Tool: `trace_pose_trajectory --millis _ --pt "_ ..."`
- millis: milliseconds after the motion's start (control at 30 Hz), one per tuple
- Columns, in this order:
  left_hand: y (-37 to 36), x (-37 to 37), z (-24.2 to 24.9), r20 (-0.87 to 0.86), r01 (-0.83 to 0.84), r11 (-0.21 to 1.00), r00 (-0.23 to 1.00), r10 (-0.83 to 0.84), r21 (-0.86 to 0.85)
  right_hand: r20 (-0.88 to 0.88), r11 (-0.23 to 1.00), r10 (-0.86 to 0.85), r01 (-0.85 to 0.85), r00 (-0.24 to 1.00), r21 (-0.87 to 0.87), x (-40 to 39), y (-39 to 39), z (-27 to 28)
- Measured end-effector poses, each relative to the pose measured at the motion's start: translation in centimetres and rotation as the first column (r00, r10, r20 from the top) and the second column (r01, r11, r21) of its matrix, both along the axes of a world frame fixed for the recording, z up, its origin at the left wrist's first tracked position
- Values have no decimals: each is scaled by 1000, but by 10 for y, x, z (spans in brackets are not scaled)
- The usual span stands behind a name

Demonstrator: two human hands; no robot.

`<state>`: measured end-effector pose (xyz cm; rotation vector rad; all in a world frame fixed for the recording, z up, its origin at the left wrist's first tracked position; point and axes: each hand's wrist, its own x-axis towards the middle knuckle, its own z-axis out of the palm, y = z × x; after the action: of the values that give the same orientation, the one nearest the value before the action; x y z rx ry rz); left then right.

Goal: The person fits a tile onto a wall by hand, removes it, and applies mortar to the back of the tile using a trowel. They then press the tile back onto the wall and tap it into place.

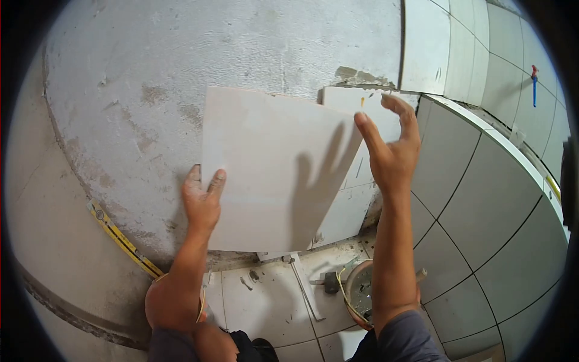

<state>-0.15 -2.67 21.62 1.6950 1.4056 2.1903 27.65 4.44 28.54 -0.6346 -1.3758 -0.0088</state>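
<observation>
Rough grey render covers the wall (181,66) straight ahead, with finished tiling (482,175) running off to the right and a tiled floor (265,301) below. Against the render the person holds a large pale tile (271,169), tilted a little so that its top edge slopes down to the right. It stands nearly upright, its lower edge close to the foot of the wall and its right side overlapping an already set tile (356,102).

The left hand (202,202) sits at the tile's lower left edge — fingers laid flat on the face, thumb at the rim — and appears to carry most of the hold. The right hand (392,148) is up at the tile's right side, fingers spread and loose; whether they touch the edge cannot be told, though its shadow falls on the tile's face. So the tile lies between the two hands, the left nearer its middle.

A yellow spirit level (120,238) leans along the wall at the left, and a bucket (362,289) and a mallet (330,282) rest on the floor.
</observation>
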Motion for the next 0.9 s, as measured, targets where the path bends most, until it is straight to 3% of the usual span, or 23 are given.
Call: trace_pose_trajectory --millis 33,200,267,333,433,500,533,567,600,667,700,767,800,867,900 --pt "-7 -2 6 -114 -76 997 991 72 -29 -5 1000 -10 10 1000 -2 4 -3 -6" --pt "-24 1 14 -176 -88 996 981 82 -29 -69 999 31 -28 997 38 5 -23 -38" --pt "-32 6 19 -302 -117 991 949 91 -69 24 974 97 -100 995 201 -7 -29 -46" --pt "-36 8 15 -319 -133 986 943 96 -97 -14 986 136 -134 991 103 -8 -38 -52" --pt "-39 -5 6 -311 -187 976 939 144 -112 -424 994 62 -94 904 -56 9 1 -75" --pt "-37 -14 -4 -296 -220 969 938 178 -112 -406 986 48 -108 912 -124 14 13 -85" --pt "-35 -18 -8 -211 -206 970 961 176 -127 -384 974 33 -116 923 -194 12 18 -90" --pt "-34 -22 -11 -125 -193 971 976 176 -142 -427 954 124 -225 896 -196 3 22 -96" --pt "-34 -24 -14 -137 -204 969 973 185 -139 -470 897 199 -353 860 -266 -6 24 -102" --pt "-34 -21 -21 8 -178 978 984 180 -112 -528 615 482 -699 699 -365 -19 37 -127" --pt "-34 -20 -24 53 -173 979 982 179 -103 -530 609 491 -707 692 -359 -23 42 -138" --pt "-36 -23 -30 119 -158 984 979 168 -85 -582 243 626 -839 519 -487 -32 49 -161" --pt "-37 -24 -31 188 -136 988 971 146 -68 -577 237 638 -843 510 -483 -34 56 -173" --pt "-42 -24 -31 248 -147 988 957 152 -38 -762 -31 635 -981 128 -191 -40 67 -202" --pt "-45 -26 -31 310 -145 989 940 143 -16 -698 -89 711 -996 -85 31 -44 66 -219"
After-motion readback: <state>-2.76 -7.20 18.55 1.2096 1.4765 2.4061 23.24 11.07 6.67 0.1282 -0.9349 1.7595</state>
